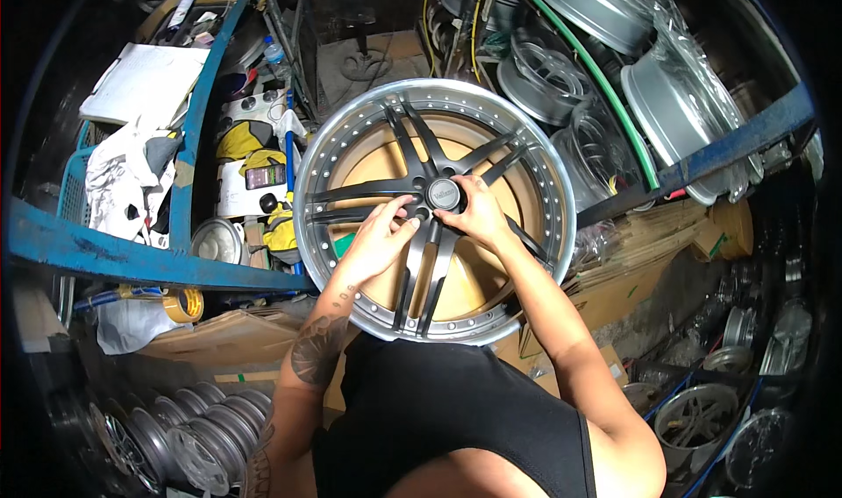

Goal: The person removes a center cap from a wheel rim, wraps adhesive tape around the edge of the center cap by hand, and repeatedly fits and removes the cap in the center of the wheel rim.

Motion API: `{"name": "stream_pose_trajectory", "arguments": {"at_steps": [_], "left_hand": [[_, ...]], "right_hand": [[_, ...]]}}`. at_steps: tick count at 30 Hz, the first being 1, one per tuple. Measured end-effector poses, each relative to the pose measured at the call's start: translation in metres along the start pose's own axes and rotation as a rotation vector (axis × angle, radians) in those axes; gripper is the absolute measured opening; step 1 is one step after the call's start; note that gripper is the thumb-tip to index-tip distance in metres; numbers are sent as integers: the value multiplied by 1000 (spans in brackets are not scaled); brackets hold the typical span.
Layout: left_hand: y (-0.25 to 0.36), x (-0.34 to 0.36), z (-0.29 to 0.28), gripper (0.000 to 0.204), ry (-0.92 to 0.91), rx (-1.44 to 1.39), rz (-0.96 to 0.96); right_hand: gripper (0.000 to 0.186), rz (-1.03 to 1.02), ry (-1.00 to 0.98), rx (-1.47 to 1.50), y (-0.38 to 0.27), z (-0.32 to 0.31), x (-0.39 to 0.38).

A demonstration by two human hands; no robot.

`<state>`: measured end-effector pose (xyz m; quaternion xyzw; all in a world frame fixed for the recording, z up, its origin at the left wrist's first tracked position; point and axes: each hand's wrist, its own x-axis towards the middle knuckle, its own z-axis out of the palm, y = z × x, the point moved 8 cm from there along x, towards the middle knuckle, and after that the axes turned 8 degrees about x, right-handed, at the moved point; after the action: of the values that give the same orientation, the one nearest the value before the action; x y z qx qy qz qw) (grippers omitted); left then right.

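Note:
A large alloy wheel (367,190) with dark split spokes and a polished, bolt-studded silver rim lies face up before me. At its hub is a round grey centre cap (443,194). My right hand (478,213) grips this cap, with the thumb at its lower edge and the fingers on its upper right side. Just left of the cap, my left hand (383,238) rests over the hub by the lug holes. Its thumb and forefinger are bent and apart, and I see nothing between them. Tan cardboard (481,266) shows through the gaps between the spokes.
A blue metal shelf frame (132,266) stands left, with yellow-grey gloves (248,138), white cloth (123,182) and a tape roll (184,305). Plastic-wrapped wheels (675,103) fill the right rack. Flattened cardboard (640,257) lies below it. More wheels (210,445) sit lower left.

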<state>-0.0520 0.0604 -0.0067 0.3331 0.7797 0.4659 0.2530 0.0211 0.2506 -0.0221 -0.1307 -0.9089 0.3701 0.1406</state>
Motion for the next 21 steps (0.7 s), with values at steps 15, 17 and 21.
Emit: {"name": "stream_pose_trajectory", "arguments": {"at_steps": [15, 17, 21], "left_hand": [[6, 85, 30, 53, -198, 550, 249], [12, 86, 37, 56, -216, 580, 290], [9, 92, 41, 59, -227, 596, 259]], "right_hand": [[72, 95, -51, -4, 3, 1, 3], [74, 128, -69, -9, 7, 2, 2], [76, 124, -53, -19, 20, 3, 4]]}}
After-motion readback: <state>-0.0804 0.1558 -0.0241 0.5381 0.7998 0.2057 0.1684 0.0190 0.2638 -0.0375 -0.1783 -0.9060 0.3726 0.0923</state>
